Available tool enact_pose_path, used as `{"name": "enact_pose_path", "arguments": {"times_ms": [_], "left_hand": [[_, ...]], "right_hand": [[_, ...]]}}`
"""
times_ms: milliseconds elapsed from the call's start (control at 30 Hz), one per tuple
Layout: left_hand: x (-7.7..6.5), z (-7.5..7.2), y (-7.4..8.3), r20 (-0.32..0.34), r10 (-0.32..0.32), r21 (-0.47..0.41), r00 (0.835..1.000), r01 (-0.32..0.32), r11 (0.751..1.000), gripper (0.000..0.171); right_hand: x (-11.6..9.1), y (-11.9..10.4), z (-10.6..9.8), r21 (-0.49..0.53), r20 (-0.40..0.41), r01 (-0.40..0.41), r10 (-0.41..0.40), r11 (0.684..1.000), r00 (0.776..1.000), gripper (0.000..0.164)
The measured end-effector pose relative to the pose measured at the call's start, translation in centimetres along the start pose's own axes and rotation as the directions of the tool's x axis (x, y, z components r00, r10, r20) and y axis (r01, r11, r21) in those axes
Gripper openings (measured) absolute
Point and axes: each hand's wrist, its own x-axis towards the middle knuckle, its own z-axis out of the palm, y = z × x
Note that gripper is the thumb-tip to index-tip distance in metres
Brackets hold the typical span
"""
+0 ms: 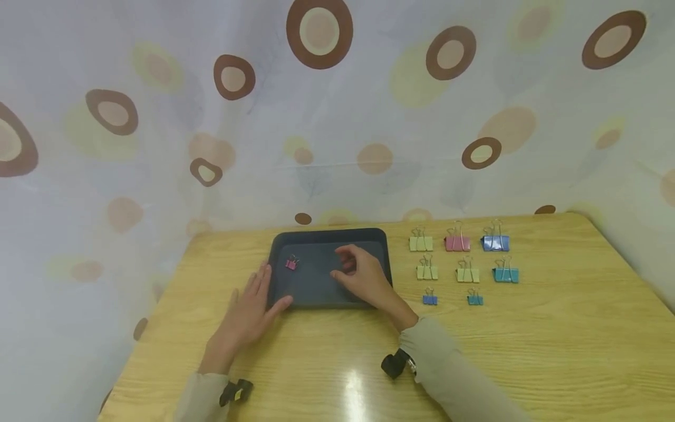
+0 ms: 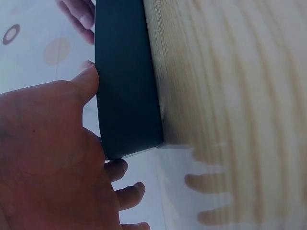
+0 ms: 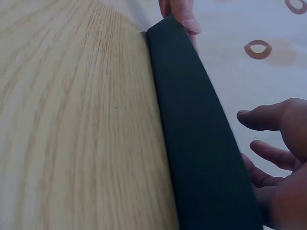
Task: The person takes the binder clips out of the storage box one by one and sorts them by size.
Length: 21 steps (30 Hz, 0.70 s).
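A dark tray (image 1: 316,293) lies on the wooden table. Inside it, toward the left, is a small pink binder clip (image 1: 292,264). My left hand (image 1: 246,313) rests at the tray's near left corner, straight fingers along the left side and thumb at the front rim; the left wrist view has the thumb (image 2: 86,81) touching the dark wall. Over the tray's right half hovers my right hand (image 1: 364,274), fingers loosely bent. In the right wrist view its thumb (image 3: 264,117) and fingers are apart with nothing between them.
Right of the tray, binder clips stand in rows: large yellow (image 1: 420,243), pink (image 1: 457,243) and blue (image 1: 495,242) at the back, then two yellow ones and a teal one (image 1: 506,274). Nearest are a small blue clip (image 1: 430,299) and a small teal clip (image 1: 475,300). A patterned curtain (image 1: 337,117) hangs behind.
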Motion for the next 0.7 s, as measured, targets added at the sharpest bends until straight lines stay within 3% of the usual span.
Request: {"name": "enact_pose_path", "arguments": {"times_ms": [200, 400, 700], "left_hand": [[0.1, 0.1, -0.1, 0.002, -0.001, 0.011, 1.000, 0.001, 1.000, 0.096], [-0.1, 0.1, -0.3, -0.002, 0.002, 0.014, 1.000, -0.002, 1.000, 0.093], [0.1, 0.1, -0.2, 0.009, 0.004, 0.013, 1.000, -0.004, 1.000, 0.092]], "right_hand": [[1.6, 0.2, 2.0, 0.001, -0.067, 0.001, -0.001, 1.000, 0.998, 0.044], [2.8, -0.2, 4.2, -0.028, -0.035, -0.020, 0.019, 0.999, 0.999, 0.042], [4.5, 0.1, 6.4, -0.102, 0.004, 0.030, -0.029, 0.994, 1.000, 0.041]]}}
